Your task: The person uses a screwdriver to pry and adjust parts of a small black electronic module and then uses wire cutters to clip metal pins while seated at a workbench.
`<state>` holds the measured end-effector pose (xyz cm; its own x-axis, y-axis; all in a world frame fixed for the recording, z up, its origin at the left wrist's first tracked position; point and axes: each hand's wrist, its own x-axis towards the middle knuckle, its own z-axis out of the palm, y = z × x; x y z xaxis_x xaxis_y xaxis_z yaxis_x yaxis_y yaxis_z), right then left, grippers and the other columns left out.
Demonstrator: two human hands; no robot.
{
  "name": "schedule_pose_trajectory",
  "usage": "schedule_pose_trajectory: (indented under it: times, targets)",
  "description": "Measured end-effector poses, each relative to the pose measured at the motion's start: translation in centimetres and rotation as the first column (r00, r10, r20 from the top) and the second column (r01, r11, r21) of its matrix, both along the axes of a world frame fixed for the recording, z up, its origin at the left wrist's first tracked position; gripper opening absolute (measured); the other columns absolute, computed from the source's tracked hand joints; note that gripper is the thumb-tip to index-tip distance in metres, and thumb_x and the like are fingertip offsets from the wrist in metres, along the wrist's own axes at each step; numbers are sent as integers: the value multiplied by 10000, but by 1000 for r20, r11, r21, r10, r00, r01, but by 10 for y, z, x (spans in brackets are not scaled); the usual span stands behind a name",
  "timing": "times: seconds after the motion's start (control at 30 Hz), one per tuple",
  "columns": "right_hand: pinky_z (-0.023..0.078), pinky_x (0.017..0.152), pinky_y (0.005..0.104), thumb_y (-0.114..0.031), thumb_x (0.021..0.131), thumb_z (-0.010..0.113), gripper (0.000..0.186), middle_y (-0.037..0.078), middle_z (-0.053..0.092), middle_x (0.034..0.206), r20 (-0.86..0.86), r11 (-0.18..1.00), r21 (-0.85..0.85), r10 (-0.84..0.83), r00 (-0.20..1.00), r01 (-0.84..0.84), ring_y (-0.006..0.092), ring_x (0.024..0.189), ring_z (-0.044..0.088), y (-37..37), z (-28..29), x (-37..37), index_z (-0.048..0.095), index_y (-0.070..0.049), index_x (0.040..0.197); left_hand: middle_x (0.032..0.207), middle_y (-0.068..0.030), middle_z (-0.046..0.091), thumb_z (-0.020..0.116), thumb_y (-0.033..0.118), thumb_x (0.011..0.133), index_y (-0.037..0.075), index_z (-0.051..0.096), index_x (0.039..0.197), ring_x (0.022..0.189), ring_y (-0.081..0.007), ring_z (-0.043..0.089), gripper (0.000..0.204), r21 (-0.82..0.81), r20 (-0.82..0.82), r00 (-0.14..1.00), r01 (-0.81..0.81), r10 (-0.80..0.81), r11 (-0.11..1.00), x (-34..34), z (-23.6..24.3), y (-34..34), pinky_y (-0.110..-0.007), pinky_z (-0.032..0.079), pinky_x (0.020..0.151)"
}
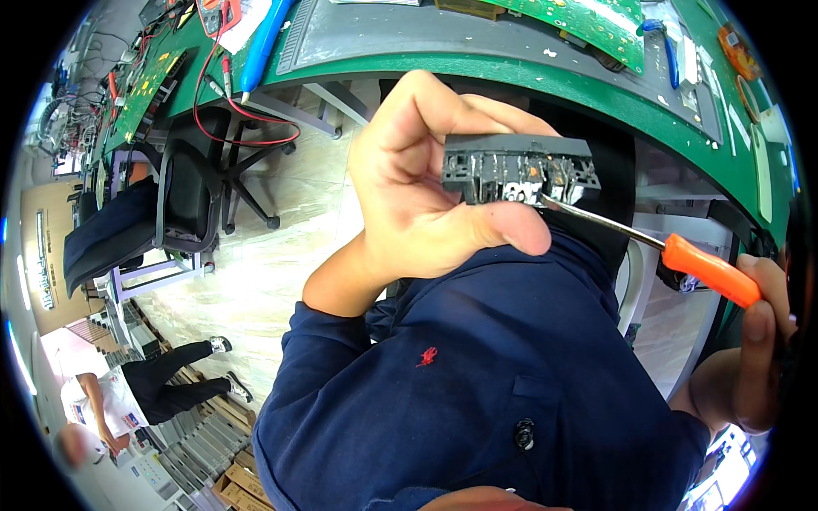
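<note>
My left hand (409,196) is closed round a black rectangular connector block (486,146), thumb along its lower edge and fingers behind it. Slots and bare metal contacts show along the side turned up to me. At the right rim, my right hand (758,319) grips the orange handle of a screwdriver (703,266). Its thin metal shaft points left, and the tip meets the block among the contacts, near the middle of its lower side. How deep the tip sits cannot be made out. Part of the right hand is lost in the dark rim.
Beyond my hands runs a green workbench (682,140) with a grey mat (383,38), a green circuit board (588,25), blue-handled pliers (671,64) and a red multimeter (220,17). A black office chair (192,187) stands left. Further off is another person (128,392) by stacked grey parts.
</note>
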<state>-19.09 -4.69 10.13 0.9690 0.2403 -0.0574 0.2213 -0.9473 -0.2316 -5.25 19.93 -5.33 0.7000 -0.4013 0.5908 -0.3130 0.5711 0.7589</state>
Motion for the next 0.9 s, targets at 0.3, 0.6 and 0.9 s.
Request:
schedule_pose_trajectory:
  times: [0.3, 0.6, 0.9]
  targets:
    - [497, 800, 342, -146, 962, 390, 343, 246, 642, 907, -6, 999, -40, -10, 1000, 10, 280, 806, 649, 2, 4, -6, 577, 106, 1101, 962, -276, 618, 815, 228, 708, 51, 360, 970, 892, -382, 652, 555, 30, 2, 996, -89, 89, 996, -7, -2, -5, -522, 567, 749]
    - [504, 833, 355, -9, 915, 424, 250, 231, 650, 931, 126, 994, -22, 108, 986, -106, 281, 819, 652, 13, 0, 5, 603, 109, 1045, 914, -234, 616, 790, 182, 738, 39, 347, 920, 922, -350, 645, 500, 21, -107, 972, -210, 211, 977, -12, 4, -8, -515, 581, 725]
    - [436, 618, 271, -134, 909, 544, 226, 139, 617, 766, 288, 994, 107, -36, 957, 5, 195, 633, 561, 23, -13, 18, 620, 41, 1030, 897, -219, 611, 775, 291, 755, 0, 385, 993, 753, -285, 661, 541, 31, 81, 960, -270, 267, 962, 0, -6, -9, -475, 589, 690]
